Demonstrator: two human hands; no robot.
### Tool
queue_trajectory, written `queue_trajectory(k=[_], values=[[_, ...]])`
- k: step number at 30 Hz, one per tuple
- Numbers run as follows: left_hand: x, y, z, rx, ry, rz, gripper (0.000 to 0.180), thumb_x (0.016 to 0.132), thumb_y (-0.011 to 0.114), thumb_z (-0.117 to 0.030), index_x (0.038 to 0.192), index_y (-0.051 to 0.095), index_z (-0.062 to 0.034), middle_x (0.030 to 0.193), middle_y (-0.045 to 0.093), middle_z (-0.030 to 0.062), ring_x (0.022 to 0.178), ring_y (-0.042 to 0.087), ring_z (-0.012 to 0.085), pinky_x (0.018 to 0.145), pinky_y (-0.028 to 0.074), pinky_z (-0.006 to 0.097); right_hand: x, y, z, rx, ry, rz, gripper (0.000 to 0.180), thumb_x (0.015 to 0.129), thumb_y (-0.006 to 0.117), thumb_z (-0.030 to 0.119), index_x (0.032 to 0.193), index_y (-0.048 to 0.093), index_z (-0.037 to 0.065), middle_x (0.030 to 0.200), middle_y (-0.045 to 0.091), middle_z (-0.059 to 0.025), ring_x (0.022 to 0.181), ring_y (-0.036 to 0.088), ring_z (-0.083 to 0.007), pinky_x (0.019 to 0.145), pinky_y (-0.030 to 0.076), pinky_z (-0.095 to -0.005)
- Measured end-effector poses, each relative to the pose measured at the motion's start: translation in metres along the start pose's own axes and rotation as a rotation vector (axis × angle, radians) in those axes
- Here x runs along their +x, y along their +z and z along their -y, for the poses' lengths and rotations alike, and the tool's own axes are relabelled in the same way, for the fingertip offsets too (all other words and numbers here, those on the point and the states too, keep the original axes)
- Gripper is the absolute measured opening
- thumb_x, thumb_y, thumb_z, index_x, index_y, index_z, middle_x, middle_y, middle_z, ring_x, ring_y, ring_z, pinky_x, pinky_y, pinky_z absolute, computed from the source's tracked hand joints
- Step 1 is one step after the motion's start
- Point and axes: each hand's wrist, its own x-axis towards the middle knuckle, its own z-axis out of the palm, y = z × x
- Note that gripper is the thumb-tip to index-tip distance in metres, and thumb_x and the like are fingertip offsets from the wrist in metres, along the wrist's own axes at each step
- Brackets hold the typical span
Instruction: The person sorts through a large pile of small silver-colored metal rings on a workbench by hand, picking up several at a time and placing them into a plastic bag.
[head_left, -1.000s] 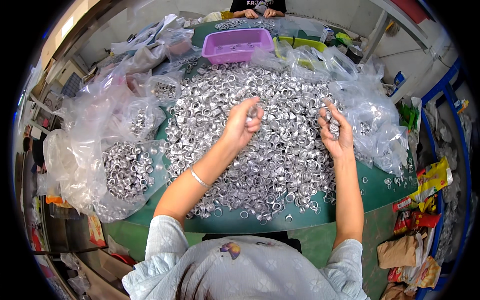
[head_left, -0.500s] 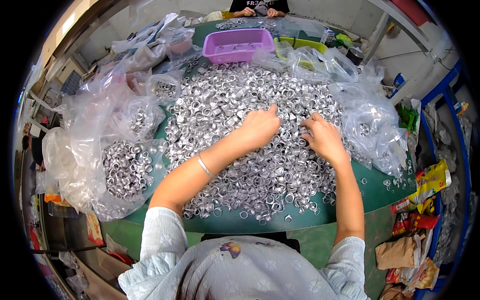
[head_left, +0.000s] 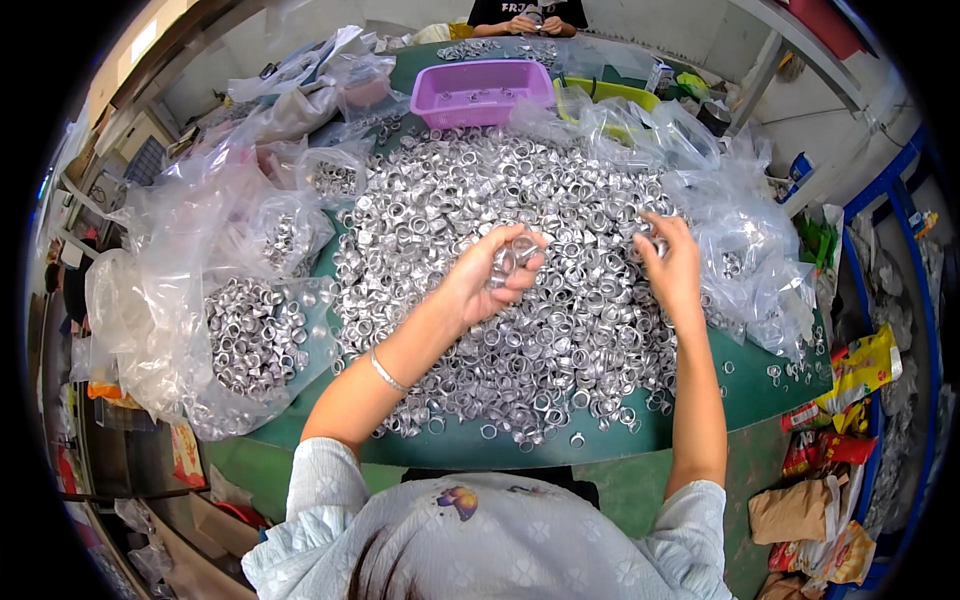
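Note:
A big heap of small silver metal rings [head_left: 520, 300] covers the green table [head_left: 760, 395]. My left hand [head_left: 492, 272] is raised over the middle of the heap, fingers curled around several rings. A thin bracelet sits on that forearm. My right hand [head_left: 672, 262] hovers above the heap's right side and pinches a ring or two at its fingertips.
Clear plastic bags [head_left: 240, 330] holding more rings lie at the left; crumpled empty bags [head_left: 745, 240] lie at the right. A purple tray [head_left: 487, 92] and a green bin [head_left: 610, 95] stand at the far edge. Another person's hands [head_left: 530, 22] work beyond them. Snack wrappers [head_left: 850, 400] lie on the floor right.
Both hands lay pressed in the heap half a second ago. They have since lifted, the left holding several rings, the right pinching some.

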Motion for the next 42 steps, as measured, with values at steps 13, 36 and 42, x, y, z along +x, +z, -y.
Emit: queue_trajectory(k=[13,36,42], values=[[-0.019,-0.003,0.019,0.243,0.137,-0.168,0.025,0.091,0.052,-0.016,0.110,0.057,-0.0003,0.073,0.052,0.0005,0.062,0.046,0.0058,0.038,0.027,0.014,-0.007,0.003,0.015,-0.534,-0.375,0.347,0.015,0.070,0.057,-0.003,0.081,0.064,0.005,0.092,0.053,-0.0140,0.071,0.062,-0.0306,0.060,0.049,-0.0415],[-0.064,0.017,0.083,-0.386,-0.211,0.050,0.050,0.093,0.042,-0.035,0.123,0.042,0.0049,0.115,0.055,0.0193,0.110,0.053,0.0312,0.092,0.044,0.052,-0.073,0.022,0.054,0.822,-0.079,0.451,0.013,0.077,0.062,0.012,0.077,0.053,0.004,0.090,0.055,-0.0069,0.072,0.053,-0.0148,0.063,0.044,-0.0275],[-0.068,-0.008,0.116,-0.531,-0.116,-0.010,0.030,0.090,0.050,-0.039,0.104,0.058,-0.0137,0.101,0.057,0.0031,0.096,0.056,0.0173,0.082,0.048,0.037,-0.115,0.028,0.101,0.206,-0.432,0.500,0.030,0.067,0.068,0.010,0.093,0.055,0.002,0.094,0.056,-0.0129,0.089,0.054,-0.0295,0.073,0.044,-0.0367]])
